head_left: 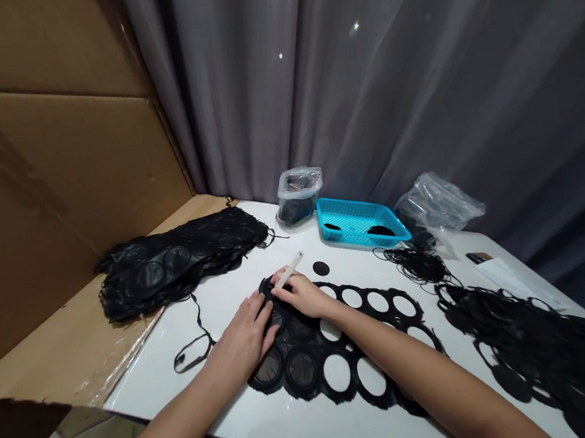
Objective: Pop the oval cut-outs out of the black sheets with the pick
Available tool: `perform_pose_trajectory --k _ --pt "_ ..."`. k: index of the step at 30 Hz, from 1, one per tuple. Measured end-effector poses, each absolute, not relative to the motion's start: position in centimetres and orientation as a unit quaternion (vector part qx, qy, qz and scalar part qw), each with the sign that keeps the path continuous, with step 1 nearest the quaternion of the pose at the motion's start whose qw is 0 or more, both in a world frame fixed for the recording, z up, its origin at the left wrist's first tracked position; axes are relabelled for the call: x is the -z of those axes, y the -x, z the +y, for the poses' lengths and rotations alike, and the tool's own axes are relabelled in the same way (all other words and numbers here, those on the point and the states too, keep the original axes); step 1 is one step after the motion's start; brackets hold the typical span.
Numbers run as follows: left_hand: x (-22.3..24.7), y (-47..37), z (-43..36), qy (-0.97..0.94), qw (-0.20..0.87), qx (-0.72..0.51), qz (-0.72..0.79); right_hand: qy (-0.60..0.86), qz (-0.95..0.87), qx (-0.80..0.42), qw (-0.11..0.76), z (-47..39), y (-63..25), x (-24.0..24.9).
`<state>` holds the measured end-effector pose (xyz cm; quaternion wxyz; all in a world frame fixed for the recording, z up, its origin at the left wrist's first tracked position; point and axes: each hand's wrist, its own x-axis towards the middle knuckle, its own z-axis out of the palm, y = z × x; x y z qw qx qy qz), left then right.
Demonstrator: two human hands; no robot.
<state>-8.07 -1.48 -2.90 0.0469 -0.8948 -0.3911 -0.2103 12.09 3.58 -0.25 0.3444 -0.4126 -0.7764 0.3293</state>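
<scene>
A black sheet with rows of round openings [337, 370] lies flat on the white table. Some circles at its left end are filled with dark discs; those farther right show white through them. My left hand [250, 329] rests on the sheet's left edge, its fingers apart and pressing down. In my right hand [300, 293], near the sheet's far left corner, is a thin pale stick-like tool [290, 268], pinched between thumb and fingers and tilted up to the right. The tool's lower end is hidden by the fingers. One loose dark disc [321, 268] lies just beyond the sheet.
A stack of black sheets [175, 260] sits at the left beside a large cardboard box [57, 142]. Behind stand a clear bag [298, 195] and a blue basket [363, 221] with dark pieces. At right are another plastic bag [439, 202], black cords [418, 263] and black scraps [536, 342].
</scene>
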Motion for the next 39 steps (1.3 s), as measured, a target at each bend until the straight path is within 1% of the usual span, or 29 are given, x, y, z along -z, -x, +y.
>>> perform_pose_trajectory --k 4,10,13,18,20,21,24,25,27,29,32,33,34,37,38,39 --pt "2.6 8.1 -1.6 0.898 0.053 0.200 -0.387 0.400 -0.781 -0.325 0.353 3.5 -12.1 0.5" --pt "2.8 8.1 -1.5 0.896 0.031 0.201 -0.394 0.403 -0.784 -0.318 0.347 3.5 -12.1 0.4" --pt "3.0 8.1 -1.4 0.896 0.033 0.203 -0.394 0.404 -0.799 -0.284 0.343 2.7 -11.8 0.3" --pt "3.0 8.0 -1.4 0.895 0.042 0.199 -0.397 0.454 -0.803 -0.196 0.332 1.4 -10.3 0.9" --pt "2.8 8.0 -1.4 0.892 0.047 0.196 -0.404 0.483 -0.779 -0.196 0.348 2.3 -10.3 0.8" --pt "2.7 7.9 -1.4 0.892 0.048 0.196 -0.405 0.511 -0.748 -0.204 0.371 3.2 -10.7 0.4" --pt "2.6 7.9 -1.4 0.893 0.051 0.195 -0.403 0.600 -0.579 -0.275 0.478 5.7 -14.0 -1.7" --pt "2.5 8.0 -1.4 0.892 0.053 0.195 -0.403 0.607 -0.523 -0.311 0.511 6.1 -15.9 -2.7" --pt "2.1 8.2 -1.3 0.891 0.056 0.195 -0.405 0.612 -0.478 -0.307 0.550 5.2 -20.5 -4.8" --pt "1.1 8.4 -1.2 0.892 0.058 0.189 -0.406 0.615 -0.455 -0.291 0.575 2.1 -25.8 -6.1" --pt "-1.1 8.0 -0.2 0.900 0.049 0.163 -0.402 0.655 -0.405 -0.242 0.591 -4.9 -34.1 -6.0" --pt "-1.8 7.3 0.4 0.902 0.043 0.151 -0.402 0.676 -0.386 -0.221 0.588 -7.3 -36.6 -5.5" --pt "-2.5 6.4 1.2 0.904 0.037 0.141 -0.403 0.713 -0.372 -0.178 0.567 -9.5 -38.9 -4.8" --pt "-3.7 1.9 4.4 0.906 0.004 0.115 -0.407 0.847 -0.323 -0.068 0.416 -14.0 -43.5 -2.8" --pt "-3.8 0.1 5.6 0.906 -0.011 0.106 -0.411 0.864 -0.323 -0.042 0.385 -14.9 -44.3 -2.4" --pt "-3.7 -1.8 6.8 0.903 -0.027 0.097 -0.418 0.866 -0.331 -0.020 0.374 -15.5 -44.6 -2.1"
